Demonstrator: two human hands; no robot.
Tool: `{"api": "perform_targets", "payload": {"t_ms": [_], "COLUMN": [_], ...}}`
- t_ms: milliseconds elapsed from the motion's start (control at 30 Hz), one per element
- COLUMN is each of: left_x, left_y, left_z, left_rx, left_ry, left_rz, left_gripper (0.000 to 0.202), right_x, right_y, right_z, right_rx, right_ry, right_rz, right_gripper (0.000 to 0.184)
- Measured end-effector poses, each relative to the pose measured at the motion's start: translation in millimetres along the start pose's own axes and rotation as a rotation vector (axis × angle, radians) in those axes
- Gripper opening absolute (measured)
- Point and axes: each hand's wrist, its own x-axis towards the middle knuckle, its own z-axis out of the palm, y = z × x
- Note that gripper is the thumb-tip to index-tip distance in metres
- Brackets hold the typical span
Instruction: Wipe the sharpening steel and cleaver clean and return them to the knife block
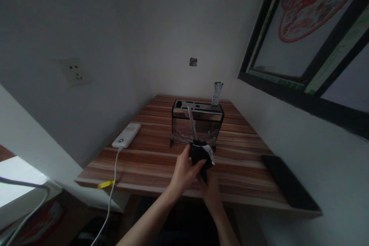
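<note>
my left hand and right hand are both clamping fingers on a black-handled knife, knife block standing just beyond fingertips.

White power bank with cable on wooden table, wall socket left, flat black slab right, framed picture.
</note>
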Motion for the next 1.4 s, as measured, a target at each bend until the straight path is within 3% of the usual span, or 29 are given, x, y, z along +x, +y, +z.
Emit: {"api": "perform_targets", "payload": {"t_ms": [567,800,1400], "left_x": [-4.7,2.6,43.6], "left_y": [0.6,3.3,35.6], "left_z": [2.1,1.7,-33.0], "left_rx": [-0.128,-0.14,-0.208], "left_ry": [0.08,0.114,0.222], "left_rz": [-0.038,-0.042,0.077], "left_gripper": [0.037,0.029,0.032], "right_x": [-0.2,3.1,-2.4], "right_y": [4.5,6.7,-2.7], "right_z": [1.1,2.5,3.2], "right_rx": [-0.005,0.006,-0.013], "right_ry": [-0.004,-0.015,0.03], "right_rz": [0.035,0.036,-0.006], "right_gripper": [0.036,0.041,0.037]}}
